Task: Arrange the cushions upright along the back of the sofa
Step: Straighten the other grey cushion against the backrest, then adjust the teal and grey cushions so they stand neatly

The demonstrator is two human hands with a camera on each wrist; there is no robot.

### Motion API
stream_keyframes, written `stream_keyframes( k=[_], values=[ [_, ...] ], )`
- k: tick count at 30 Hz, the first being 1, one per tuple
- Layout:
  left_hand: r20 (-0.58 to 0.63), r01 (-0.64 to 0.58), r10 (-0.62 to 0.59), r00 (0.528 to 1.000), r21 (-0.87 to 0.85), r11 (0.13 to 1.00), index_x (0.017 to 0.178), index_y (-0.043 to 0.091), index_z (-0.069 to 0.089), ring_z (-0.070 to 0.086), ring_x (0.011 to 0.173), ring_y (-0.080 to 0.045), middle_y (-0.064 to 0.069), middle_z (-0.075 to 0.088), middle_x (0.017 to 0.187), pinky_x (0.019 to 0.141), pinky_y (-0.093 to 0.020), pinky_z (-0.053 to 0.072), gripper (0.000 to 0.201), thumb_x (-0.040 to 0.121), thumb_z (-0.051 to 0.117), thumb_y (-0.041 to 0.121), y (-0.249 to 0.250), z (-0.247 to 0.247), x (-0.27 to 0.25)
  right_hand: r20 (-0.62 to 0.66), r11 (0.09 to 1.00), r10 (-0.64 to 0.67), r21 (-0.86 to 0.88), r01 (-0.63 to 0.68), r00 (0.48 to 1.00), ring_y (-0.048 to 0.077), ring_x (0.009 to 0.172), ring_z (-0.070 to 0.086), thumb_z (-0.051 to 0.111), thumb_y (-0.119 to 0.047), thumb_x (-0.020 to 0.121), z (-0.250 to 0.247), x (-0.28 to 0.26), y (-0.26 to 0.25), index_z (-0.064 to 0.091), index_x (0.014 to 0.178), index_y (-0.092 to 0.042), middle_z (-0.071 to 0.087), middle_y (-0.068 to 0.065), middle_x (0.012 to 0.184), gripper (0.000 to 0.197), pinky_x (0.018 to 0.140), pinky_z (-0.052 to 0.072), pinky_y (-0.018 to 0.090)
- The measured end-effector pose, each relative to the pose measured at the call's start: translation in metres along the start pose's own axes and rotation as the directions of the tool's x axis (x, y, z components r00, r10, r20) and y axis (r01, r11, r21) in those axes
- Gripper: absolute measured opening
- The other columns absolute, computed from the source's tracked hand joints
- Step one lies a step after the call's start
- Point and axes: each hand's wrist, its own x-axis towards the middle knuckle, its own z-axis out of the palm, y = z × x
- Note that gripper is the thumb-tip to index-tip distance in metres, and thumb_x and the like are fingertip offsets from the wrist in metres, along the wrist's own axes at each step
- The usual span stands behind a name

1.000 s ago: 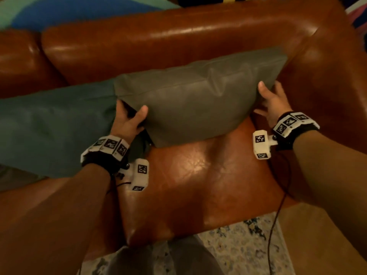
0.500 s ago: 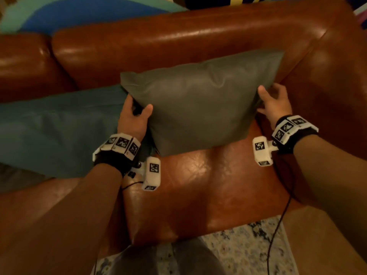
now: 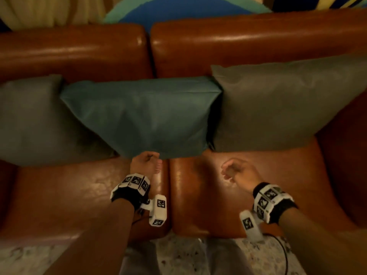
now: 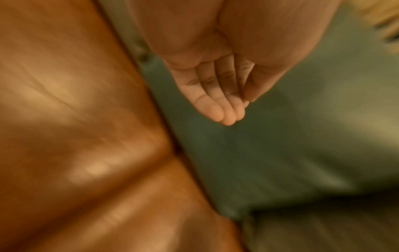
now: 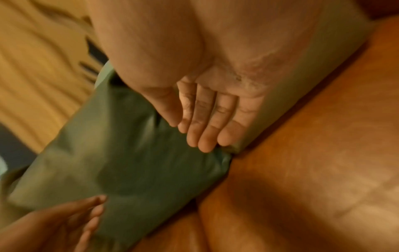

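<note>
Three cushions lean upright against the back of the brown leather sofa point(image 3: 248, 40): a grey one point(image 3: 29, 120) on the left, a teal one point(image 3: 143, 114) in the middle, a grey-olive one point(image 3: 278, 108) on the right. My left hand point(image 3: 147, 163) hovers just below the teal cushion's lower edge with relaxed fingers and holds nothing. My right hand point(image 3: 236, 171) hangs over the right seat pad, also empty. In the left wrist view the left hand point(image 4: 226, 109) is loose before the teal cushion point(image 4: 270, 153). The right hand point(image 5: 200, 133) shows flat fingers near the teal cushion point(image 5: 129, 162).
The seat pads point(image 3: 248, 195) in front of the cushions are bare leather. The right armrest point(image 3: 347, 155) rises beside the grey-olive cushion. A patterned rug point(image 3: 178, 259) and a black cable point(image 3: 284, 255) lie at the sofa's front. Curtains point(image 3: 49, 10) hang behind the backrest.
Both hands have let go of the grey-olive cushion, which now leans on the backrest. They have drawn back over the seat, and the view has swung left.
</note>
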Motion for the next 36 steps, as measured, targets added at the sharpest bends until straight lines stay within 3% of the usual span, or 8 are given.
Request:
stream_keyframes(
  k=[6,11,14,16,21,25,33,36],
  values=[
    [-0.092,0.133,-0.132,0.987,0.008,0.991,0.072,0.022,0.055,0.063,0.055,-0.012,-0.002,0.061,0.072,0.043,-0.011,0.049,0.027,0.092,0.051,0.003,-0.046,-0.164,0.041,0.181,0.996,-0.060,-0.061,0.072,0.982,-0.005,0.047,0.060,0.053,0.011,0.094,0.171,-0.006,-0.081,0.063,0.072,-0.019,0.067,-0.006,0.062,0.038,0.056,0.046,0.013],
    [-0.295,0.092,-0.123,0.948,-0.116,0.989,0.086,0.026,0.065,0.068,0.089,-0.030,-0.012,0.070,0.095,0.082,-0.044,0.056,0.009,0.084,0.062,0.034,-0.065,-0.313,0.088,0.188,0.965,-0.195,-0.138,0.223,0.963,0.013,0.092,0.070,0.069,-0.011,0.087,0.300,0.012,-0.173,0.067,0.070,-0.040,0.072,-0.015,0.078,0.034,0.092,0.052,0.029],
    [-0.450,0.004,-0.096,0.888,-0.200,0.980,0.084,0.016,0.060,0.062,0.083,-0.026,-0.011,0.064,0.088,0.077,-0.037,0.053,0.023,0.084,0.064,0.039,-0.052,-0.386,0.101,0.106,0.973,-0.229,-0.003,0.230,0.968,0.017,0.105,0.066,0.077,-0.024,0.085,0.360,0.024,-0.228,0.063,0.099,-0.030,0.069,-0.002,0.106,0.021,0.108,0.049,0.040],
    [-0.495,-0.063,-0.082,0.865,-0.269,0.961,0.088,0.018,0.054,0.061,0.091,-0.026,-0.010,0.060,0.099,0.076,-0.038,0.054,0.028,0.080,0.068,0.041,-0.046,-0.427,0.112,0.020,0.981,-0.176,0.087,0.174,0.984,0.022,0.120,0.061,0.084,-0.036,0.075,0.387,0.032,-0.258,0.053,0.135,-0.020,0.060,0.005,0.130,0.069,0.110,0.048,0.048],
    [-0.275,0.036,-0.138,0.952,-0.348,0.937,0.146,0.039,0.019,0.043,0.131,-0.027,-0.002,0.033,0.151,0.092,-0.052,0.048,0.090,0.074,0.072,0.047,-0.034,-0.504,0.149,-0.030,0.958,-0.060,0.278,0.067,0.998,0.025,0.134,0.051,0.092,-0.038,0.061,0.419,0.040,-0.299,0.024,0.157,-0.031,0.048,-0.005,0.152,0.118,0.104,0.048,0.060],
    [-0.053,0.005,-0.030,0.998,-0.414,0.910,0.141,0.044,0.031,0.050,0.118,-0.018,0.007,0.049,0.140,0.089,-0.044,0.043,0.075,0.079,0.072,0.035,-0.022,-0.515,0.164,-0.016,0.927,-0.079,0.367,0.079,0.997,0.019,0.122,0.056,0.096,-0.055,0.014,0.437,0.034,-0.307,0.031,0.154,-0.035,0.057,-0.010,0.139,0.156,0.105,0.043,0.061],
    [-0.162,-0.120,0.047,0.986,-0.480,0.869,0.124,0.035,0.051,0.064,0.089,0.003,0.018,0.065,0.107,0.082,-0.038,0.050,0.044,0.084,0.068,0.030,-0.023,-0.577,0.179,0.078,0.908,-0.147,0.405,0.103,0.986,0.018,0.124,0.063,0.097,-0.059,0.020,0.511,0.035,-0.330,0.045,0.148,-0.032,0.067,-0.008,0.136,0.140,0.103,0.050,0.058],
    [-0.134,-0.104,0.047,0.990,-0.458,0.883,0.131,0.040,0.046,0.058,0.114,-0.014,0.014,0.058,0.129,0.091,-0.052,0.047,0.061,0.076,0.073,0.041,-0.029,-0.596,0.181,0.082,0.899,-0.139,0.429,0.091,0.987,0.018,0.127,0.061,0.096,-0.060,0.018,0.529,0.039,-0.335,0.041,0.150,-0.034,0.064,-0.009,0.139,0.145,0.102,0.052,0.054]
  ],
)
